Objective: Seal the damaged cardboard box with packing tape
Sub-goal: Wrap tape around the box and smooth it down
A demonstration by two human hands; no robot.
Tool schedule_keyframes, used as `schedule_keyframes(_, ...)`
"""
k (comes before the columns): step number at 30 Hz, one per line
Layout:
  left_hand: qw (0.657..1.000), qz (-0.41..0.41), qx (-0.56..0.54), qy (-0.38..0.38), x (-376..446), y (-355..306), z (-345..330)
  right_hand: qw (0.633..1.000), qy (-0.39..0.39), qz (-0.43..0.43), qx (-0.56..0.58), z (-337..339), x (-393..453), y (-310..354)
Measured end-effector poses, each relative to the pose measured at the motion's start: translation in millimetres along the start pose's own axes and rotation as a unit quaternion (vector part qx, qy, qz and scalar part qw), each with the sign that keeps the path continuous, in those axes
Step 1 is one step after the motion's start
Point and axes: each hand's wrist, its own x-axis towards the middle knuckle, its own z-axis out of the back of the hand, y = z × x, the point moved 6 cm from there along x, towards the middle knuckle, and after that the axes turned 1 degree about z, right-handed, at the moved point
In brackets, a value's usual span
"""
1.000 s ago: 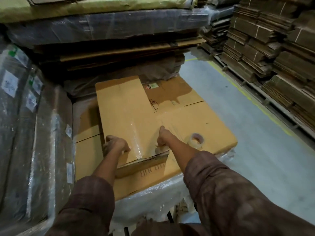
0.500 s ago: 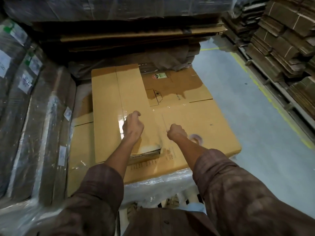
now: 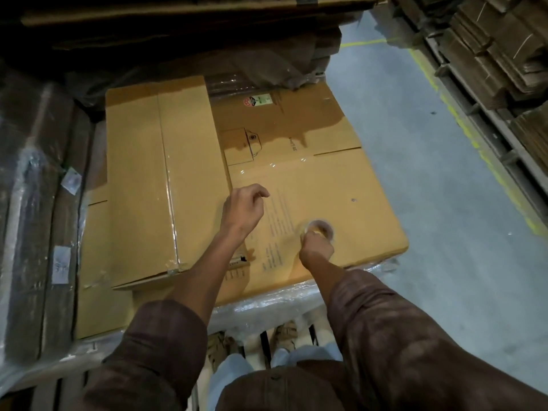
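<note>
Right hand (image 3: 315,249) fingers curl onto tape roll (image 3: 321,228), roll directly under fingertips. Left hand (image 3: 244,207) loosely curled, empty, hovering. Flattened box (image 3: 142,185) lies left of both; taped seam's (image 3: 171,197) long axis runs away from person.

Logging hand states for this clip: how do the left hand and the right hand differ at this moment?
The left hand hovers over the flattened cardboard box with loosely curled fingers, holding nothing; the right hand is curled onto the tape roll. The left hand is farther from the body, by the box's right edge; the right hand is nearer, over the larger printed sheet. Both arms wear rolled brown sleeves.
</note>
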Motion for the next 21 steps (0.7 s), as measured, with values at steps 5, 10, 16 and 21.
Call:
schedule_keyframes(5, 0.998, 0.038, -0.044, 0.001, 1, 9, 4, 0.999, -0.013, -0.018, -0.041, 29, 4, 3)
schedule_keyframes(10, 0.989, 0.103, -0.092, -0.053, 9, 16, 27, 1.0, 0.01, 0.006, 0.022, 95, 5, 40)
schedule_keyframes(16, 0.944, 0.239, -0.22, -0.057, 11, 35, 64, 0.983, 0.122, 0.12, 0.069, 177, -31, 111)
schedule_keyframes(21, 0.895, 0.31, -0.311, 0.081, -4, 26, 100, 0.97, 0.103, 0.215, 0.052, 236, -83, 158)
